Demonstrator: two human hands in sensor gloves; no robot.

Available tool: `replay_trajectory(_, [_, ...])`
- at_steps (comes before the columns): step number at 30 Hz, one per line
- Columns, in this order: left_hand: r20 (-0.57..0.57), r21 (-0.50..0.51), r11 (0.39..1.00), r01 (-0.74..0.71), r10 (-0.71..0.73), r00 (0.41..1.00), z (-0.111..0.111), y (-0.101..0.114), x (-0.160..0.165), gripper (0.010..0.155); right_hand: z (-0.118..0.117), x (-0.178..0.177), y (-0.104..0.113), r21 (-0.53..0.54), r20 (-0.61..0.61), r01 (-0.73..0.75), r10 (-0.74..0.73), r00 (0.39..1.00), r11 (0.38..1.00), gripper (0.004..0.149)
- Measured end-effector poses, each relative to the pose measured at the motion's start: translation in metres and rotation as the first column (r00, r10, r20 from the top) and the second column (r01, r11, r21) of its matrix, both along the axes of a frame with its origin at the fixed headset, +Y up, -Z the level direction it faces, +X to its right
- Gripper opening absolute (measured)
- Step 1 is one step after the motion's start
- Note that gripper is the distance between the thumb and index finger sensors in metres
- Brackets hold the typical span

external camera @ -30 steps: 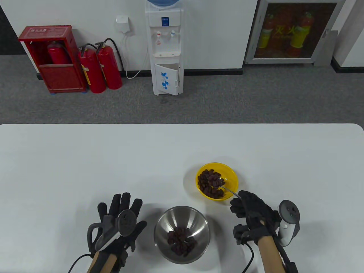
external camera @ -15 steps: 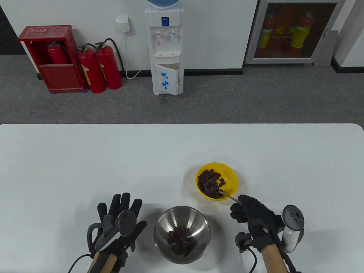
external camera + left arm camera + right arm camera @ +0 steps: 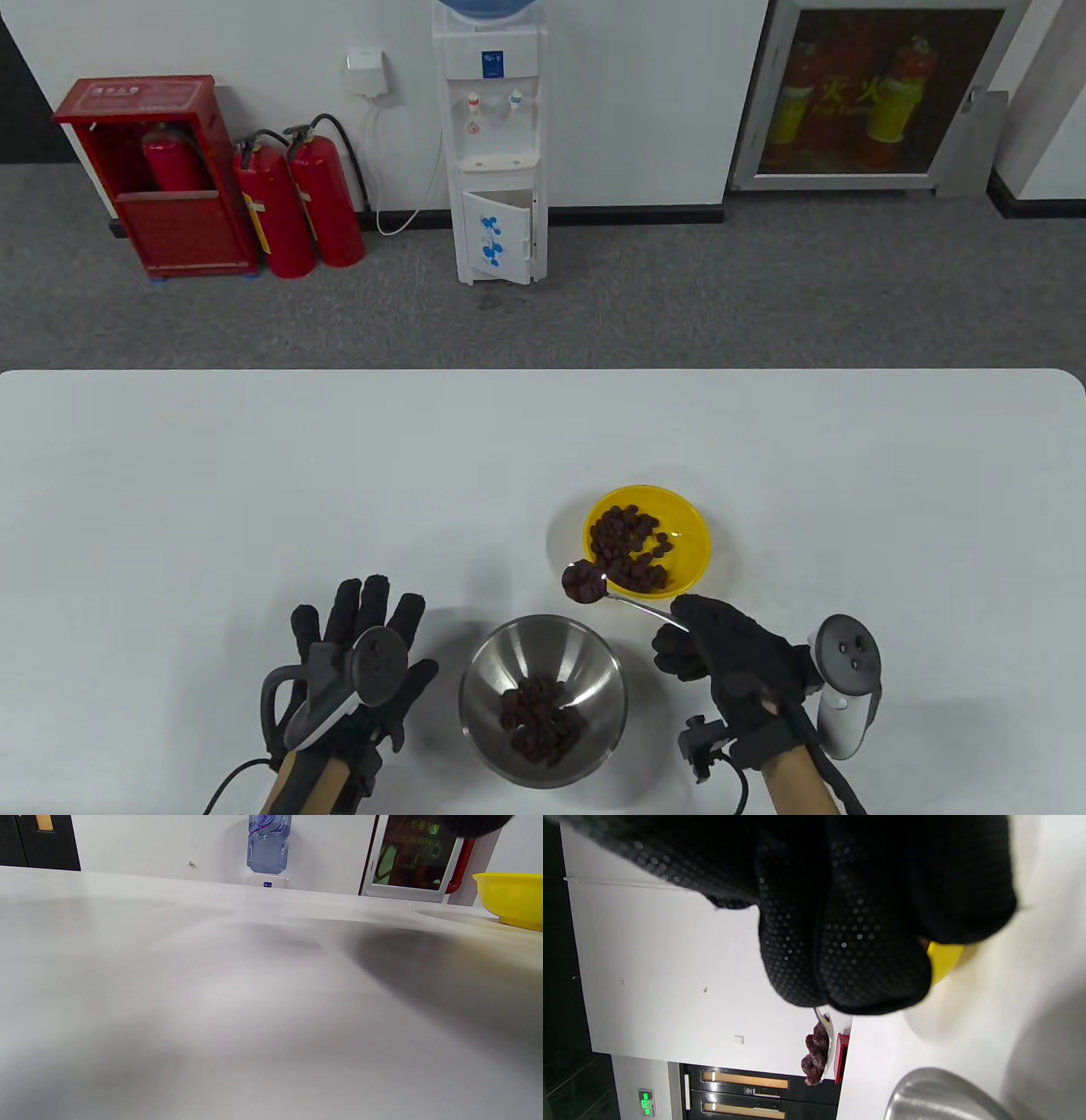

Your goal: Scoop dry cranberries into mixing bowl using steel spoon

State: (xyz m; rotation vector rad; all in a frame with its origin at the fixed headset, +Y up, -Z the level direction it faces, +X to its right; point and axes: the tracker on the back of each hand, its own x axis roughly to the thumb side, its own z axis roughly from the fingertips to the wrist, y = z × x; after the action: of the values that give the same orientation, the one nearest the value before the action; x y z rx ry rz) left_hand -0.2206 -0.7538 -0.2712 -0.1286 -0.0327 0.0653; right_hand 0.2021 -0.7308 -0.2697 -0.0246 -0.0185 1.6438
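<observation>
My right hand (image 3: 721, 649) grips the handle of the steel spoon (image 3: 624, 596). The spoon bowl is heaped with dark dry cranberries (image 3: 583, 581) and hangs above the table between the two bowls, just left of the yellow bowl's (image 3: 691, 531) rim. The yellow bowl holds a pile of cranberries (image 3: 629, 548). The steel mixing bowl (image 3: 543, 641) stands near the front edge with cranberries (image 3: 539, 722) at its bottom. In the right wrist view my gloved fingers (image 3: 840, 942) fill the top, and the loaded spoon (image 3: 827, 1046) shows edge-on below them. My left hand (image 3: 361, 654) rests flat and empty on the table, left of the mixing bowl.
The white table (image 3: 254, 492) reaches far back and to both sides. In the left wrist view the yellow bowl (image 3: 509, 899) shows at the right edge. Fire extinguishers (image 3: 297, 204) and a water dispenser (image 3: 496, 144) stand on the floor beyond.
My right hand lifted the spoon with cranberries out of the yellow bowl and moved it left and toward the mixing bowl. My left hand has not moved.
</observation>
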Motion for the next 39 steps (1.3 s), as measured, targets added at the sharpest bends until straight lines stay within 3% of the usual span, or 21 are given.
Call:
replay_trajectory(21, [0.002, 0.003, 1.000, 0.000, 0.000, 1.000, 0.000, 0.000, 0.001, 0.074, -0.001, -0.007, 0.002, 0.086, -0.102, -0.107, 0.115, 0.988, 0.991, 0.041])
replay_trajectory(39, [0.000, 0.002, 1.000, 0.002, -0.002, 1.000, 0.000, 0.001, 0.001, 0.074, 0.000, -0.010, 0.003, 0.129, -0.098, -0.225, 0.238, 0.966, 0.966, 0.040])
